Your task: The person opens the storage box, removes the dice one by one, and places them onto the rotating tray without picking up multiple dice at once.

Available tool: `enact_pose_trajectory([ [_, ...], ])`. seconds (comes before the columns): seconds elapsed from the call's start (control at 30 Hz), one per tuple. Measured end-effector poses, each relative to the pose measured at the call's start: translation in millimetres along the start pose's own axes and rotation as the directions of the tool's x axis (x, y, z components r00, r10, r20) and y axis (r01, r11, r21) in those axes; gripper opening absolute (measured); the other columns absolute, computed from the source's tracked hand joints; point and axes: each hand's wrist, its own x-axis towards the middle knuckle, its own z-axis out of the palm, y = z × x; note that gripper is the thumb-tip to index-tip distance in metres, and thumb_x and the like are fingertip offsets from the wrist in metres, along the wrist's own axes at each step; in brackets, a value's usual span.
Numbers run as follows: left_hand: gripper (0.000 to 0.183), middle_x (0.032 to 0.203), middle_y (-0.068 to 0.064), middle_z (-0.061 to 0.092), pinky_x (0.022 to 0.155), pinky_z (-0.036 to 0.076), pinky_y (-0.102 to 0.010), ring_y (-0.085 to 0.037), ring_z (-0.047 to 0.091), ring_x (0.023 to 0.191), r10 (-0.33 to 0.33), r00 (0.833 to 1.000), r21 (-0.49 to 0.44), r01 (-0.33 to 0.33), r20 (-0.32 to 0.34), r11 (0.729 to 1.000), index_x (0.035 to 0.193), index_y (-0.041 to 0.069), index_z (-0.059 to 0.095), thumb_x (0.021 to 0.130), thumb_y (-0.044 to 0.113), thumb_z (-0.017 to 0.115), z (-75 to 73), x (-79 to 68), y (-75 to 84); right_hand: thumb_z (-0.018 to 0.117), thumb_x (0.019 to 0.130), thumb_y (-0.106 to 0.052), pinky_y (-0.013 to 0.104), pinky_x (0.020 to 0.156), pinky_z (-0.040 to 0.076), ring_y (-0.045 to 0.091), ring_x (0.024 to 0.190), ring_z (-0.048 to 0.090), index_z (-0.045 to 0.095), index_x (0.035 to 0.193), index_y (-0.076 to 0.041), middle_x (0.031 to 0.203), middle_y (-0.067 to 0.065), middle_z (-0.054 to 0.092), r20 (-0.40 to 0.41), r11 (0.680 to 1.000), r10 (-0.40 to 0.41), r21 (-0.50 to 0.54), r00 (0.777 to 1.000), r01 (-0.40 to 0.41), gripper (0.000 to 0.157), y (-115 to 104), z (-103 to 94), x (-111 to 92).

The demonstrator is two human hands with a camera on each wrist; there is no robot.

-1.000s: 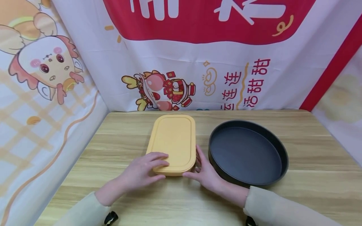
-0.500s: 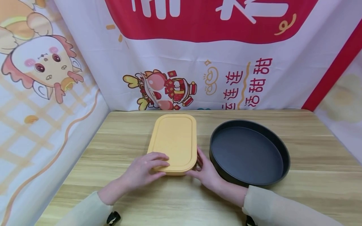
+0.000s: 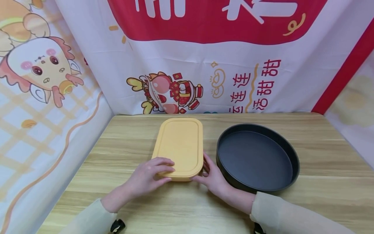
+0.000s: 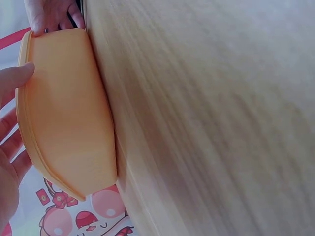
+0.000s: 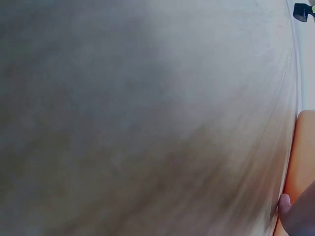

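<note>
A yellow rectangular food container [image 3: 180,146] with a rounded, flat lid stands on the wooden table, its walls visible in the left wrist view. My left hand [image 3: 143,177] holds its near left corner, fingers over the lid and thumb at the front edge. In the left wrist view that thumb [image 4: 22,73] lies across the lid's rim. At the near right corner my right hand [image 3: 215,182] grips the container, thumb at the front and fingers bent along the side, partly hidden. Only the thumb side of the right hand [image 5: 299,211] shows in the right wrist view.
A round dark pan [image 3: 257,159] with a low wall stands just right of the container, close beside my right wrist. Printed cloth [image 3: 181,58] hangs behind the table [image 3: 181,211], and more cloth [image 3: 43,113] borders it on the left.
The view shifts slightly, and both hands keep their places at the container's near corners. The container and the pan stay put on the table.
</note>
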Motion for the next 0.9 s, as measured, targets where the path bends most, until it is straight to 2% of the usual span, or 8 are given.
enact_pose_trajectory([
  [0.33,0.03,0.119,0.001,0.065,0.092,0.049,-0.038,-0.018,0.059,0.112,-0.034,0.999,-0.025,0.034,-0.009,0.999,0.104,0.015,0.074,0.076,0.02,0.083,-5.1,0.8,3.1,0.08,0.077,0.001,0.047,0.101,0.041,0.037,0.136,0.034,0.021,0.152,0.002,0.153,0.023,0.028,0.007,1.0,-0.012,0.005,1.0,0.012,0.096,-0.3,-0.6,-0.1],
  [0.47,0.028,0.112,0.004,0.064,0.086,0.051,-0.033,-0.013,0.059,0.105,-0.042,0.999,-0.025,0.042,-0.027,0.999,0.104,0.015,0.074,0.077,0.018,0.083,-7.5,1.5,3.4,0.08,0.077,0.0,0.049,0.101,0.04,0.037,0.136,0.034,0.021,0.152,0.001,0.153,0.023,0.028,0.01,1.0,-0.011,0.007,1.0,0.011,0.095,-0.7,-0.7,-0.7],
  [0.7,0.025,0.098,0.004,0.063,0.072,0.05,-0.024,-0.011,0.056,0.09,0.062,0.993,0.059,-0.057,-0.098,0.997,0.101,0.012,0.073,0.078,0.018,0.079,-11.2,3.6,3.4,0.081,0.078,-0.004,0.051,0.102,0.038,0.035,0.137,0.033,0.022,0.152,-0.002,0.153,0.019,0.03,0.008,1.0,0.0,0.005,1.0,-0.001,0.095,-0.3,-1.1,0.0],
  [0.9,0.018,0.091,0.002,0.063,0.064,0.049,-0.021,-0.013,0.057,0.081,0.137,0.969,0.113,-0.116,-0.204,0.987,0.092,0.009,0.071,0.075,0.011,0.068,-13.5,9.9,2.0,0.081,0.078,-0.004,0.054,0.102,0.038,0.035,0.137,0.034,0.025,0.152,-0.004,0.153,0.017,0.03,0.01,1.0,-0.004,0.008,1.0,0.004,0.094,0.0,-1.3,-0.3],
])
